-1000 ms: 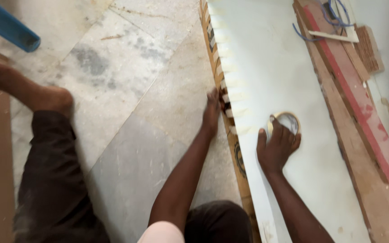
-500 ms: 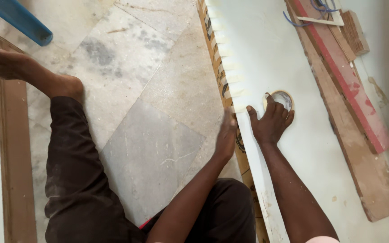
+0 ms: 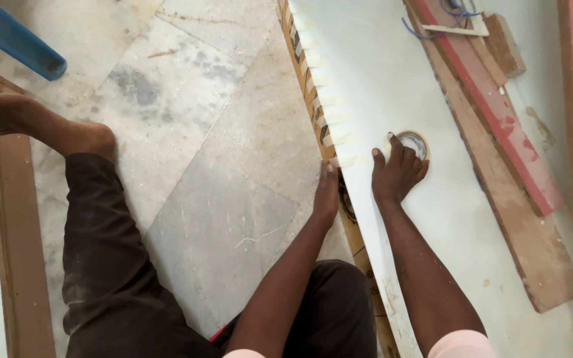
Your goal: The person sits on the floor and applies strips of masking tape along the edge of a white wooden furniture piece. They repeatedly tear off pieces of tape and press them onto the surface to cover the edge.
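**Tape roll under the right hand, left hand on the board's edge**

Seated on a marble floor, dark trousers, one bare foot stretched out to the left beside a wooden frame. Ahead and to the right, a long white board, its near edge lined with a row of short pale tape strips folded over the side.

Right hand laid on the white board's face, palm down, fingers curled onto a roll of tape. Roll lying flat on the board, partly covered by the fingertips, its far rim and hollow middle showing beyond them. Grip loose rather than clenched: resting on the roll, not lifting it.

Left hand pressed flat against the board's near edge, fingers together and pointing up along it, fingertips just below the last tape strip in the row. Nothing held in this hand; open against the edge.

Both hands close together, the edge of the board between them.

Beyond the board, to the right: a long wooden plank with a red strip along it, lying aslant, smaller wood offcuts and a blue wire near its far end. Upper left: end of a blue pipe on the floor.
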